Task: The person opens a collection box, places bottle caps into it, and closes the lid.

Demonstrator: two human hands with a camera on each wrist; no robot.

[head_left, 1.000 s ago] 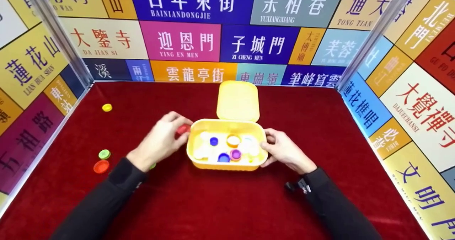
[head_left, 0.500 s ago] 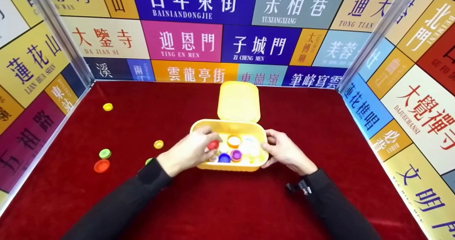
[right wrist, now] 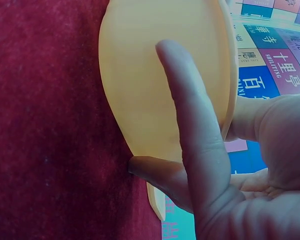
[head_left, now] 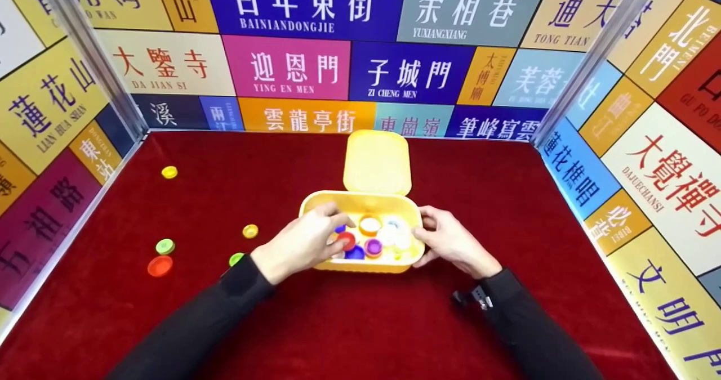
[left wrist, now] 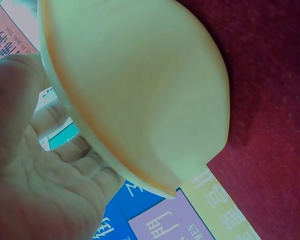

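A yellow lidded plastic box (head_left: pixel 360 264) stands on the table with several caps inside. My left hand (head_left: pixel 307 236) reaches over its left part, thumb and fingers spread apart. A red bottle cap (head_left: pixel 346 241) lies beside the thumb tip, among a blue cap (head_left: pixel 355 253) and a purple cap (head_left: pixel 373 247). The left wrist view shows the box wall (left wrist: pixel 140 85) hiding those fingertips. My right hand (head_left: pixel 453 239) grips the box's right end, thumb over the rim and fingers along the outer wall (right wrist: pixel 140 75).
The box's lid (head_left: pixel 377 163) lies folded back behind it. On the red cloth (head_left: pixel 360 323) to the left are a yellow cap (head_left: pixel 169 172), another yellow cap (head_left: pixel 250 231), a green cap (head_left: pixel 165 246), a red cap (head_left: pixel 160 266) and a partly hidden green cap (head_left: pixel 236 259).
My left hand has carried the red cap from the cloth left of the box into it, and the fingers have come apart from the cap. My right hand stays on the box.
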